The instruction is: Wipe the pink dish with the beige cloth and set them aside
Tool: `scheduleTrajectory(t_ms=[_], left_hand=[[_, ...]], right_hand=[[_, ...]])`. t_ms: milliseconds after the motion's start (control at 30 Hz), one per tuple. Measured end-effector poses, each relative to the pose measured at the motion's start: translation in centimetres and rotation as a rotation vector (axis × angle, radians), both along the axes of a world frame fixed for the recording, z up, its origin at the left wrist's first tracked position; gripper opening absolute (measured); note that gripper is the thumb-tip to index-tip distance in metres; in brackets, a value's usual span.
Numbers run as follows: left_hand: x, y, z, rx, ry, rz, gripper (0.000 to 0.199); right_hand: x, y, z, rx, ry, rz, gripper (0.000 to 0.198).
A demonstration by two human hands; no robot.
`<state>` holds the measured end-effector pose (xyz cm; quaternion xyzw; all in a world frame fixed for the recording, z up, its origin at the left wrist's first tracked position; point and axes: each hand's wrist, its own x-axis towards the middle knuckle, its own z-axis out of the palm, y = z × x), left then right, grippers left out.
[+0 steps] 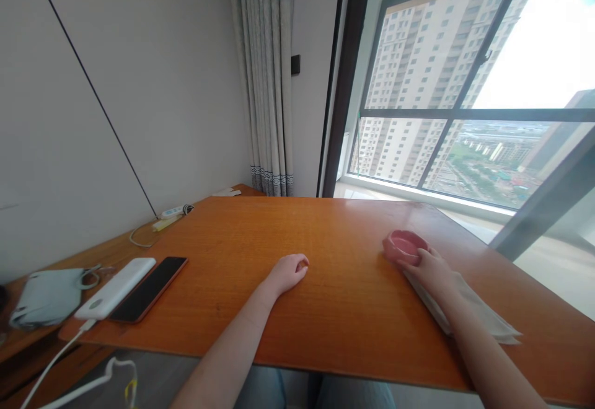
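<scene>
On the right of the wooden table, my right hand (430,269) grips the near rim of a small, shallow pink dish (403,245), thumb and fingers closed at its edge. The dish has an angular, notched-looking outline and appears to hold nothing. Under my right hand and forearm lies a stack of thin white sheets, perhaps tissues (483,313), partly hidden by the arm. My left hand (288,272) rests on the tabletop near the middle, its fingers curled in loosely, with nothing visible in them.
The wooden table (260,229) spans the view. At its left lie a black phone (151,288), a white power bank (116,288) with a cable and a pale pouch (49,297). A power strip (171,212) sits by the wall. A window (418,87) is at the right.
</scene>
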<state>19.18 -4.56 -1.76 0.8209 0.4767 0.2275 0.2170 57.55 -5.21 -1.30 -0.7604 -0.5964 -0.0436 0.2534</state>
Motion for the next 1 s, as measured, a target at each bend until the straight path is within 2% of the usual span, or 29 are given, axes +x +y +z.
scheduleTrajectory(t_ms=[100, 200, 267, 367, 433, 500, 567, 600, 667, 733, 867, 933, 1000], left_hand=[[0.9, -0.8, 1.0, 0.195, -0.094, -0.007, 0.034], [1.7, -1.9, 2.5, 0.363, -0.045, -0.106, 0.058], [1.8, -2.7, 3.4, 0.378, 0.056, -0.164, 0.051], [0.7, -3.7, 4.1, 0.310, 0.159, -0.205, 0.021], [-0.9, -4.3, 4.2, 0.245, 0.175, -0.217, 0.009], [-3.1, -4.4, 4.2, 0.203, 0.163, -0.176, 0.009], [-6.0, -4.0, 4.3, 0.188, 0.155, -0.062, 0.014], [-7.6, -3.5, 4.4, 0.185, 0.164, 0.021, 0.016], [-11.2, -2.3, 4.6, 0.197, 0.215, 0.226, 0.016], [-14.9, -0.9, 4.7, 0.226, 0.279, 0.375, 0.019], [-20.7, 1.0, 4.1, 0.235, 0.401, 0.534, 0.024], [-22.4, 1.2, 3.6, 0.221, 0.430, 0.566, 0.027], [-23.3, 1.3, 3.1, 0.206, 0.438, 0.581, 0.032]], right_hand=[[-5.0, -0.4, 1.7, -0.046, -0.016, 0.175, 0.027], [-11.3, -1.1, 2.7, -0.026, 0.041, 0.428, 0.021], [-15.3, -1.9, 2.7, -0.045, 0.113, 0.573, 0.023], [-19.6, -3.2, 2.4, -0.044, 0.187, 0.664, 0.022], [-21.0, -4.1, 2.3, -0.042, 0.223, 0.721, 0.025], [-21.2, -5.0, 2.1, -0.071, 0.261, 0.795, 0.046], [-20.0, -5.6, 1.8, -0.087, 0.285, 0.808, 0.064], [-19.0, -5.9, 1.5, -0.074, 0.283, 0.775, 0.067], [-16.0, -6.1, 0.6, -0.016, 0.240, 0.658, 0.060], [-12.2, -6.1, -0.6, 0.035, 0.164, 0.505, 0.051], [-3.4, -6.2, -2.6, 0.016, -0.014, 0.158, 0.048], [0.8, -6.3, -3.2, -0.050, -0.073, -0.033, 0.053], [4.4, -6.4, -3.9, -0.109, -0.063, -0.162, 0.056]])
